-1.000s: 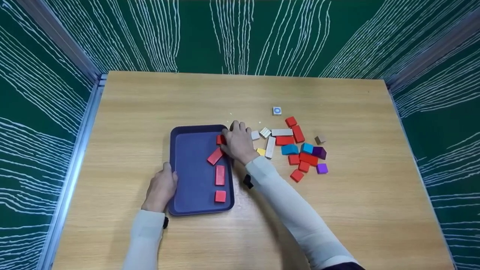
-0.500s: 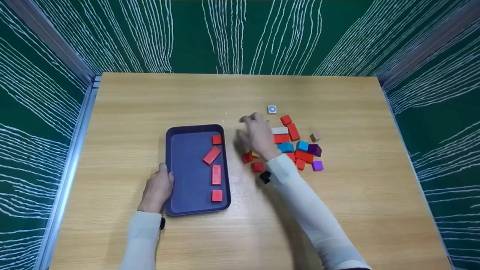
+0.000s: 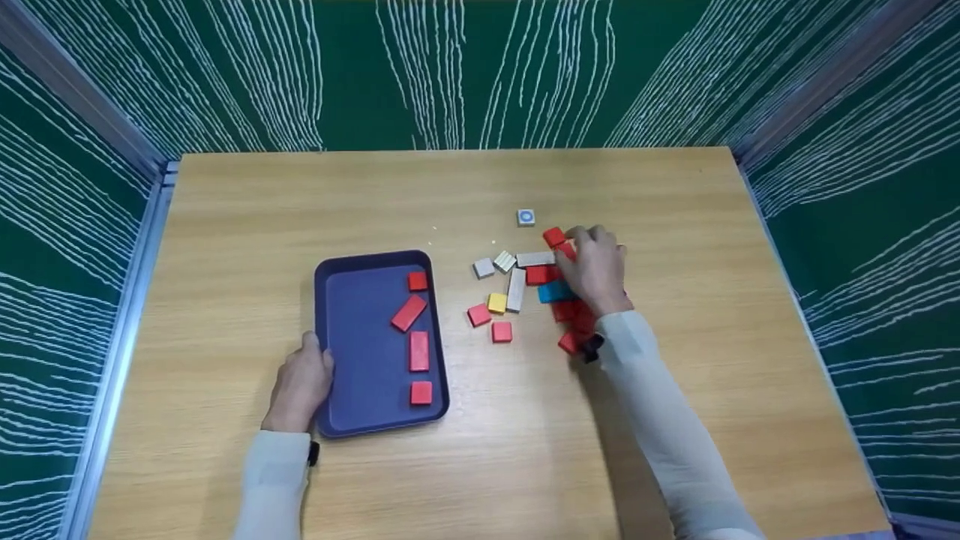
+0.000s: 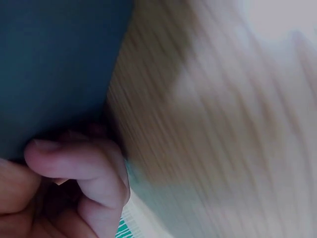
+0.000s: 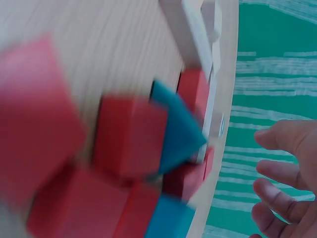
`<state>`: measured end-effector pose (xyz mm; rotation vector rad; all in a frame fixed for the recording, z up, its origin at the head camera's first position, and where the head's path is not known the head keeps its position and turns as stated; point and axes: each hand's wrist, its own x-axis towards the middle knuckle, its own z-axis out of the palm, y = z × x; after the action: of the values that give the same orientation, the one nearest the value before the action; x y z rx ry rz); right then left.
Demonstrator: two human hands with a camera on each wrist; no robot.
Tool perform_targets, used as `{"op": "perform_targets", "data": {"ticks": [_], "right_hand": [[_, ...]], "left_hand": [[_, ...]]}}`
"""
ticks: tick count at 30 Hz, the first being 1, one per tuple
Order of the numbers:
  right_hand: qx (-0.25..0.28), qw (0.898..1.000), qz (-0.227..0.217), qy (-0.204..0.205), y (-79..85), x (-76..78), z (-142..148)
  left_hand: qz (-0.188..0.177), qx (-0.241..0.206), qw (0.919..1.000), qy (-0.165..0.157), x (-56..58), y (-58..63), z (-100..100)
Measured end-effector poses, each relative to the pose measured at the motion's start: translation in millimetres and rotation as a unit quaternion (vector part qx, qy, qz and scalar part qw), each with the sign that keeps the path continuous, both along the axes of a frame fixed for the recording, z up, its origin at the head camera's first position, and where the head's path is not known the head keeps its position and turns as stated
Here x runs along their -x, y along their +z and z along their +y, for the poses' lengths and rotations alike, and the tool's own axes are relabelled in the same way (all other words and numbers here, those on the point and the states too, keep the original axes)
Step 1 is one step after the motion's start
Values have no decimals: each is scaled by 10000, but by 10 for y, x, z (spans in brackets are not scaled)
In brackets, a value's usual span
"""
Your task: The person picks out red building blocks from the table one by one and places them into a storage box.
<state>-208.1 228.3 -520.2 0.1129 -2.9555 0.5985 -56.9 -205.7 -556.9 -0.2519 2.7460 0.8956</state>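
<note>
My left hand [image 3: 298, 384] grips the left rim of a dark blue tray [image 3: 360, 360], with its curled fingers [image 4: 79, 163] at the tray edge in the left wrist view. Along the tray's right side lie several red blocks, among them an upright-lying long one [image 3: 419, 351] and a tilted one [image 3: 409, 313]. Over the pile to the right hovers my right hand [image 3: 598, 271], its fingers spread and holding nothing. Partly hidden beneath it are red blocks [image 5: 131, 136] and a blue arched-looking block [image 3: 553, 292].
Between tray and pile lie a yellow block [image 3: 497, 303], two red blocks, one of them a small cube [image 3: 502, 332], and pale wooden blocks such as a long one [image 3: 515, 290]. A white cube with a blue ring [image 3: 526, 217] sits farther back on the wooden table [image 3: 337, 202].
My right hand has left the red block at the tray's upper right and moved right, over the pile. My left hand stays on the rim. The head view has shifted slightly.
</note>
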Motion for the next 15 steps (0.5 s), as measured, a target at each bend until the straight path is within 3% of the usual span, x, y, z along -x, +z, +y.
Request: {"op": "perform_targets", "data": {"ticks": [5, 11, 15], "right_hand": [[-96, 9997, -89, -224, -45, 6, 101], [-394, 9956, -713, -464, -180, -2, 147], [-637, 9932, -868, -442, -243, -9, 162]], "left_hand": [[10, 53, 10000, -35, 1, -1, -20], [-206, -47, 9998, 3, 6, 7, -12], [-179, -21, 9998, 0, 8, 0, -5]]}}
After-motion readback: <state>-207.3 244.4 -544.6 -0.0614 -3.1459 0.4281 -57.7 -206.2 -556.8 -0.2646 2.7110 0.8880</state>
